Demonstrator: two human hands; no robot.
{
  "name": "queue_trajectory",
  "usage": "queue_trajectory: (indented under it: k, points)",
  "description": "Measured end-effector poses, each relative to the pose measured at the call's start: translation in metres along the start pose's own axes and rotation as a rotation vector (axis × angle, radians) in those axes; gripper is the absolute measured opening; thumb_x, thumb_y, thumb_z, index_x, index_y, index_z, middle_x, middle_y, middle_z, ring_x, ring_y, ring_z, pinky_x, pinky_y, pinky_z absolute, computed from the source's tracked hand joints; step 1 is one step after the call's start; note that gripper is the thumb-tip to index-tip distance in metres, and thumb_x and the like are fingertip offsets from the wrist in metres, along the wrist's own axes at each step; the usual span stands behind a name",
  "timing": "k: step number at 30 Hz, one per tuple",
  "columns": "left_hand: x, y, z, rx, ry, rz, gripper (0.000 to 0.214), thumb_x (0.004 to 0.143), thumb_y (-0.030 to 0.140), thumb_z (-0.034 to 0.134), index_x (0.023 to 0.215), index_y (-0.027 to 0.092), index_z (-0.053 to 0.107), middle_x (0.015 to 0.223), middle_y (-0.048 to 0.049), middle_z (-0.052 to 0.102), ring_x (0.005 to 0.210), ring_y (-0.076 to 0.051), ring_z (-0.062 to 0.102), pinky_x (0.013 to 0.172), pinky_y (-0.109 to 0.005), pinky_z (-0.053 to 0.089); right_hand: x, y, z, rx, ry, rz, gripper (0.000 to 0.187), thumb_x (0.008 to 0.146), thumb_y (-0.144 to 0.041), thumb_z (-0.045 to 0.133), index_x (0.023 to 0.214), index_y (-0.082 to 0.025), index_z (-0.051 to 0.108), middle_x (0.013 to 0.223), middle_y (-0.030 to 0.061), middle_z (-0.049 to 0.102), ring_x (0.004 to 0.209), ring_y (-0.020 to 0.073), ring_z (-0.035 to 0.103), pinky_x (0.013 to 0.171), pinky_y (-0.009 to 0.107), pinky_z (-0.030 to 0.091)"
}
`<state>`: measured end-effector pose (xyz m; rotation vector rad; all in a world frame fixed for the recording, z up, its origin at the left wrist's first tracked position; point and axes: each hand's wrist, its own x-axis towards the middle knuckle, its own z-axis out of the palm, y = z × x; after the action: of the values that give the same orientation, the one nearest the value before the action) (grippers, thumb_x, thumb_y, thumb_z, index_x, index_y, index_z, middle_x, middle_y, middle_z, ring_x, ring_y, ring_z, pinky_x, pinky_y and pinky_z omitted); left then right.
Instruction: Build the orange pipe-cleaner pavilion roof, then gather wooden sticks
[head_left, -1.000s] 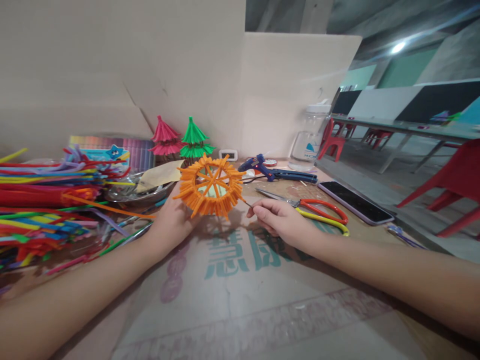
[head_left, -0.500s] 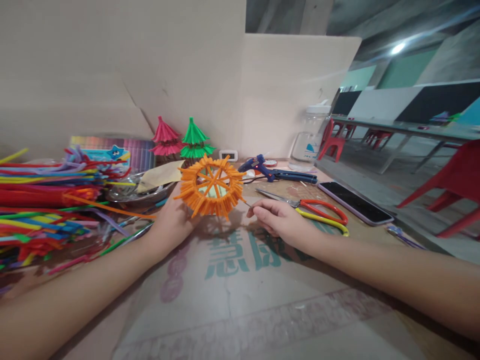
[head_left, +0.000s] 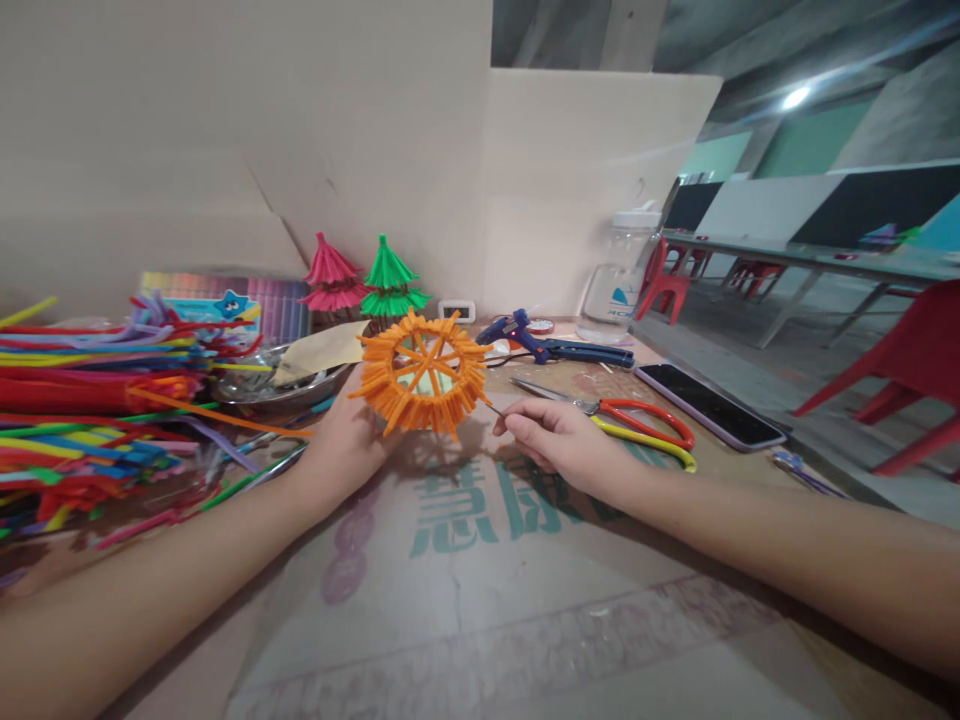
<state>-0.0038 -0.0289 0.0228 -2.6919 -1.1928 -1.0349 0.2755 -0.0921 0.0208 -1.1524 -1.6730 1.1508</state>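
An orange pipe-cleaner ring with crossed spokes and short bristling pieces round its rim is held up above the board. My left hand is closed on its left side, the fingers mostly hidden behind it. Opposite, my right hand pinches a thin dark wire that reaches the ring's lower right edge. Just beyond the right hand lie scissors with one red and one yellow handle.
Bundled pipe cleaners crowd the left, near a metal bowl and boxed markers. Pink and green pipe-cleaner trees stand behind. A glue gun, bottle and phone sit farther right. Printed cardboard covers the front.
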Motion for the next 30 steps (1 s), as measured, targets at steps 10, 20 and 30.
queue_trajectory:
  k: [10, 20, 30]
  points:
    - [0.0014, 0.0019, 0.0001, 0.0, 0.012, 0.039, 0.023, 0.095, 0.039, 0.053, 0.096, 0.025, 0.072, 0.105, -0.01, 0.075, 0.121, -0.035, 0.065, 0.118, -0.061, 0.048, 0.0008, 0.0015, 0.0001, 0.02, -0.002, 0.009, 0.044, 0.091, -0.063, 0.062, 0.096, -0.019, 0.066, 0.054, -0.0101, 0.034, 0.047, 0.0095, 0.029, 0.047, 0.026, 0.022]
    - [0.0007, 0.0001, 0.0006, 0.005, 0.011, 0.03, 0.021, 0.094, 0.039, 0.056, 0.096, 0.027, 0.072, 0.113, -0.0087, 0.076, 0.133, -0.035, 0.061, 0.119, -0.06, 0.047, 0.0006, 0.0004, 0.0008, 0.004, 0.0, 0.004, 0.042, 0.091, -0.06, 0.062, 0.094, -0.019, 0.067, 0.053, -0.0104, 0.033, 0.048, 0.0099, 0.029, 0.049, 0.027, 0.022]
    - [0.0013, 0.002, -0.0007, -0.02, 0.005, 0.015, 0.023, 0.093, 0.041, 0.056, 0.097, 0.025, 0.072, 0.114, -0.0101, 0.074, 0.13, -0.035, 0.062, 0.118, -0.059, 0.048, 0.0002, 0.0002, 0.0002, 0.009, 0.004, 0.007, 0.042, 0.092, -0.06, 0.062, 0.096, -0.019, 0.066, 0.054, -0.01, 0.034, 0.049, 0.0103, 0.03, 0.049, 0.027, 0.024]
